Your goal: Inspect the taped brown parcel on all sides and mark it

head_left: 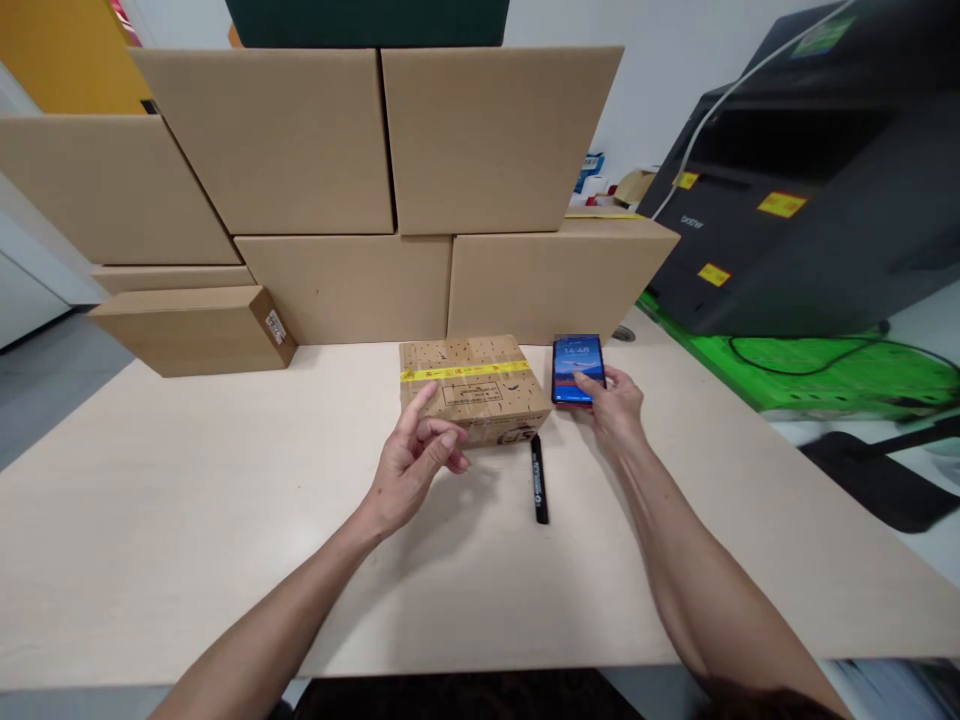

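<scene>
My right hand (619, 404) grips a smartphone (577, 362) at the right of the desk, thumb on its lit screen, which reads 14:48. Just left of the phone lies a small cardboard box (491, 390) with printed marks and yellow tape across its top. In front of that box my left hand (420, 455) hovers with its index finger stretched out and the other fingers loosely curled; nothing shows in it. A black marker pen (539, 480) rests on the desk, its far end close to the box's front corner.
Stacked cardboard boxes (345, 290) form a wall along the back of the desk (225, 560). A flatter box (195, 330) stands at the back left. To the right are a dark Brother printer (780, 220) on a green surface, cables and a black stand base (877, 480).
</scene>
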A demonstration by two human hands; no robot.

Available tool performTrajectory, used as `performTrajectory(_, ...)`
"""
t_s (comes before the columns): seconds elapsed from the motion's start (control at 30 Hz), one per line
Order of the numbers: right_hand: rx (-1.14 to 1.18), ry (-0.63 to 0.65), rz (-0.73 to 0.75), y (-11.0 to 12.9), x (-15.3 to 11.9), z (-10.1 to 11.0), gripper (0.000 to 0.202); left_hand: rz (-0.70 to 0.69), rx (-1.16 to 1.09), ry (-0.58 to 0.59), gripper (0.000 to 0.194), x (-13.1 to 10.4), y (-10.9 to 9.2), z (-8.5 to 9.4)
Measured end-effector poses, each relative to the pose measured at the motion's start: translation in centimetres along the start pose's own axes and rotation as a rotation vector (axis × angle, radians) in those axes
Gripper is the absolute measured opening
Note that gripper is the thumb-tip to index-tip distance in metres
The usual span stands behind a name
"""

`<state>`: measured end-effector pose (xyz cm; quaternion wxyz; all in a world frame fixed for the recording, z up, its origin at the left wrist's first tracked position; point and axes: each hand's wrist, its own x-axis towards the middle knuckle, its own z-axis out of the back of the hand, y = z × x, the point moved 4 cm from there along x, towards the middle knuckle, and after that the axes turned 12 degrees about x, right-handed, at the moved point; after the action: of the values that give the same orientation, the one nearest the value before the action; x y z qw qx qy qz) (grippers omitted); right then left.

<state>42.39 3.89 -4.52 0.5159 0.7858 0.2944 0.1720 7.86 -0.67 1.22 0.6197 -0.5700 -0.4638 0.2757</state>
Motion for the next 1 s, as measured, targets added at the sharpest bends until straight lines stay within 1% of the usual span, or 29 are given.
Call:
performTrajectory(0.13,-0.078,0.014,-0.075,-0.7,0.1,0.2,0.053,-0.01,0.008,-0.023,0.069,0.1,-0.2,0.2)
performTrajectory(0.27,-0.2,0.018,-0.098,-0.5,0.2,0.5,0.045,-0.009,0.007,-0.04,0.07,0.2,-0.3,0.3)
performTrajectory(0.4,-0.417,0.044,-0.092,0.0,0.5,1.0,0.034,-0.002,0.021,-0.046,0.071,0.2,-0.2,0.4)
performTrajectory(0.47,-0.568,0.066,-0.07,0.5,0.6,1.2,0.035,-0.001,0.028,-0.05,0.072,0.2,-0.1,0.5)
performTrajectory(0.6,-0.913,0.131,-0.006,1.5,-0.3,0.8,0.045,0.002,0.046,-0.053,0.072,0.2,0.0,0.6)
performTrajectory(0.67,-1.063,0.17,0.009,1.6,-1.3,0.1,0.062,0.006,0.049,-0.05,0.072,0.2,0.0,0.6)
performTrajectory(0.77,-1.244,0.204,0.023,1.6,-2.7,-0.9,0.097,0.003,0.053,-0.042,0.073,0.3,0.0,0.6)
performTrajectory(0.8,-1.293,0.21,0.028,1.5,-3.1,-1.2,0.104,0.002,0.057,-0.041,0.074,0.3,-0.1,0.6)
performTrajectory(0.83,-1.335,0.216,0.033,1.5,-3.4,-1.4,0.106,0.0,0.064,-0.04,0.074,0.3,-0.1,0.6)
performTrajectory(0.87,-1.371,0.224,0.039,1.5,-3.7,-1.6,0.103,-0.003,0.07,-0.041,0.074,0.4,-0.2,0.6)
performTrajectory(1.0,-1.465,0.252,0.084,1.7,-4.2,-1.9,0.085,-0.031,0.089,-0.068,0.072,0.5,-0.6,1.1)
